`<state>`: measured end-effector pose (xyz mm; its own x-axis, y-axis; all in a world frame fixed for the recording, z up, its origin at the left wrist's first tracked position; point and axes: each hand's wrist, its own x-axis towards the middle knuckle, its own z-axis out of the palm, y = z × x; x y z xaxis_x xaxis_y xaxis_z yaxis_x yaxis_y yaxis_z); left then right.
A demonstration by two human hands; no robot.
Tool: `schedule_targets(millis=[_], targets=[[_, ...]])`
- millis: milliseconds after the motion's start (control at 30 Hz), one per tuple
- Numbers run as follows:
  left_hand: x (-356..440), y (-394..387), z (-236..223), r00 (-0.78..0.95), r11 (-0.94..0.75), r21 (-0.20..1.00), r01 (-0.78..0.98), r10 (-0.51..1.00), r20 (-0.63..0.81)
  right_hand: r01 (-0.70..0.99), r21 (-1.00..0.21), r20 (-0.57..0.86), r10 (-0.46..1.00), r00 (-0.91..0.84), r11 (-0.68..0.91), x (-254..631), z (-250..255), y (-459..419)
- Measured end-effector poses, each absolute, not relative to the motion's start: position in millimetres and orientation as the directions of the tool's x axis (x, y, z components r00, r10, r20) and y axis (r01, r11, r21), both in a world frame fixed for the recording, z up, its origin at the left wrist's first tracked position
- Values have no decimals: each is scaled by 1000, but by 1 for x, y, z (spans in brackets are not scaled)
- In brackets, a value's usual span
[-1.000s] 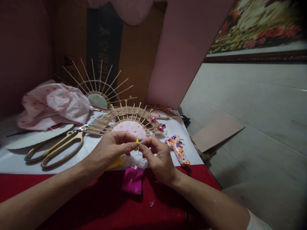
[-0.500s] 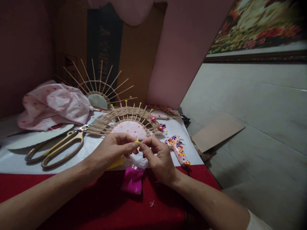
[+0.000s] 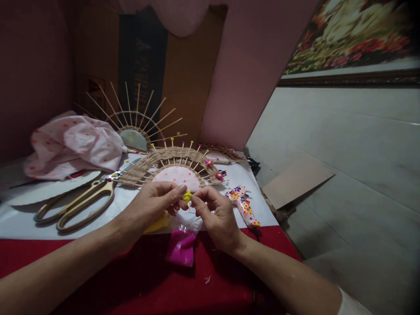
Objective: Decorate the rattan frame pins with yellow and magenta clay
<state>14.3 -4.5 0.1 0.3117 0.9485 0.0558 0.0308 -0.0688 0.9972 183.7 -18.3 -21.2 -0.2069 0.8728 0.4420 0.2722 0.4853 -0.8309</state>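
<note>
Both hands meet just in front of the woven fan. Between the fingertips of my left hand [image 3: 157, 202] and my right hand [image 3: 215, 214] is a small yellow flower-shaped piece [image 3: 187, 197], apparently soft clay. Each hand pinches it from its own side. Behind it lies the woven fan [image 3: 141, 168], a half circle of twine with a dotted fabric centre, beaded stick tips and pink flowers at its right end. Below my fingers lies a clear packet of bright pink material [image 3: 181, 249]. A yellow packet [image 3: 156, 224] is partly covered by my left hand.
Large scissors [image 3: 110, 189] lie left, before crumpled dotted cloth [image 3: 78, 140]. A bare stick frame [image 3: 133, 139] stands behind. To the right is a flower-patterned glue gun [image 3: 244, 205]; white paper [image 3: 265, 210] covers the red tabletop [image 3: 147, 280]. Cardboard [image 3: 297, 179] rests beyond the right edge.
My left thumb has lifted off the front of the yellow piece, so more of it shows. Both hands stay in nearly the same place.
</note>
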Motion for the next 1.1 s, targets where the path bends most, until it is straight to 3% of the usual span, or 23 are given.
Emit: schedule_targets(millis=[133, 467, 633, 867, 1100], targets=[[14, -3, -2, 338, -21, 999, 46, 941, 4, 279, -828, 444, 872, -204, 487, 184, -21, -18], [14, -5, 2, 287, -55, 998, -26, 956, 60, 290, -829, 426, 876, -225, 478, 183, -20, -18], [13, 2, 3, 232, -3, 991, -134, 972, 34, 299, -813, 466, 866, -182, 500, 182, -17, -17], [15, 33, 38, 196, 49, 998, 36, 979, -55, 343, -720, 573, 795, -198, 604, 181, -13, -18], [29, 94, 52, 53, -66, 973, 222, 997, 56, 359, -676, 600, 763, -240, 644, 181, -15, -16]])
